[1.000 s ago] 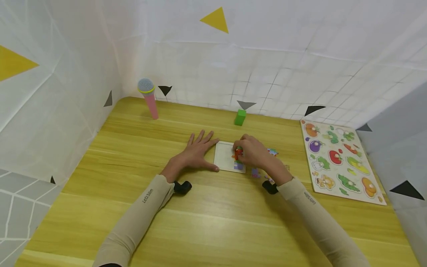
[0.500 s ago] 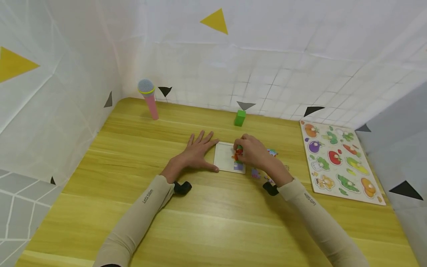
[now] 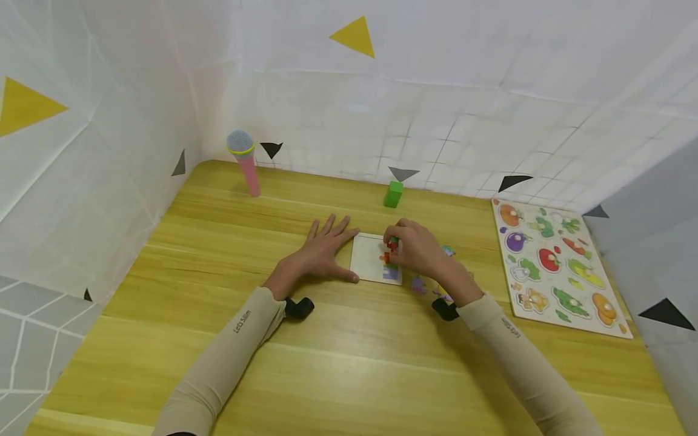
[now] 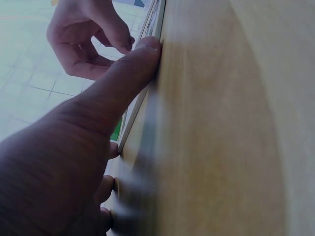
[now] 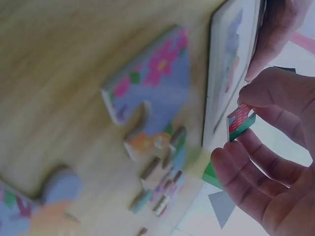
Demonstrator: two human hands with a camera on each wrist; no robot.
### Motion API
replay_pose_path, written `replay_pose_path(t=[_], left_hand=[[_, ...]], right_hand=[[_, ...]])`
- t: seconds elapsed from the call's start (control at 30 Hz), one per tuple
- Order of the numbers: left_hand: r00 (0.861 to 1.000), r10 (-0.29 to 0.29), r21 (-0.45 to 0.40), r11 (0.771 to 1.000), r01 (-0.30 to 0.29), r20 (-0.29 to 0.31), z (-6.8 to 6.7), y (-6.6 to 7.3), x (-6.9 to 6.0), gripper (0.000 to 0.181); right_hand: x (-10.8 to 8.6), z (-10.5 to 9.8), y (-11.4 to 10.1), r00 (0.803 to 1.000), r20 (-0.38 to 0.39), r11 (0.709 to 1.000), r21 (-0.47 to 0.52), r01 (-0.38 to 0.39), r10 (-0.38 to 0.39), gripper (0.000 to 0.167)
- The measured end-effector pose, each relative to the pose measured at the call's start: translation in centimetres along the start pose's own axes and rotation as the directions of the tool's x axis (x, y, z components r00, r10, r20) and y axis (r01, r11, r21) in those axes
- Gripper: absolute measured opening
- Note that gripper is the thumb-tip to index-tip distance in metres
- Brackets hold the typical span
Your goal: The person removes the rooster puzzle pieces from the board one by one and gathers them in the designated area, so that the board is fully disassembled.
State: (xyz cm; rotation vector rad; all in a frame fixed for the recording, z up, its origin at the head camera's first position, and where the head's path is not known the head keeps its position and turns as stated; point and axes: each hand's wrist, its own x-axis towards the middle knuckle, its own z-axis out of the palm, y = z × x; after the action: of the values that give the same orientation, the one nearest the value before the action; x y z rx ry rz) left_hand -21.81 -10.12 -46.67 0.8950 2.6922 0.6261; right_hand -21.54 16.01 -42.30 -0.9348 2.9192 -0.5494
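The left hand (image 3: pixel 319 251) lies spread on the table, its thumb and a finger touching the left edge of a small white puzzle tray (image 3: pixel 364 257). Over the tray's right side, the right hand (image 3: pixel 417 248) pinches a red and green puzzle piece (image 5: pixel 241 120) between thumb and fingers; the right wrist view shows it raised and tilted. Pieces with orange and purple parts (image 3: pixel 390 273) lie in the tray's right side, partly hidden by the fingers. In the left wrist view the left thumb (image 4: pixel 142 56) presses at the tray's edge.
Loose puzzle pieces (image 3: pixel 418 284) lie right of the tray, partly under the right forearm. A green block (image 3: pixel 393 194) and a pink toy microphone (image 3: pixel 249 172) stand near the back edge. A vegetable puzzle board (image 3: pixel 561 266) lies at the right.
The red and green piece has shifted slightly up and apart from the orange one below it, with the right hand. The left hand stays in place.
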Motion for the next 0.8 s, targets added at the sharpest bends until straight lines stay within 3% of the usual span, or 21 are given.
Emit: replay_pose_path(t=[0.47,0.8], left_hand=[[1.000,0.006,-0.001,1.000,-0.006,-0.005,0.1,0.2,0.1,0.113],[1.000,-0.005,0.000,1.000,0.005,-0.003,0.1,0.0,0.0,0.112]], right_hand=[[-3.1,-1.8,1.1,0.998,-0.045,0.999,0.002,0.042,-0.042,0.018],[-4.7,-2.8,2.1,0.996,-0.080,1.000,-0.008,0.030,-0.030,0.035]])
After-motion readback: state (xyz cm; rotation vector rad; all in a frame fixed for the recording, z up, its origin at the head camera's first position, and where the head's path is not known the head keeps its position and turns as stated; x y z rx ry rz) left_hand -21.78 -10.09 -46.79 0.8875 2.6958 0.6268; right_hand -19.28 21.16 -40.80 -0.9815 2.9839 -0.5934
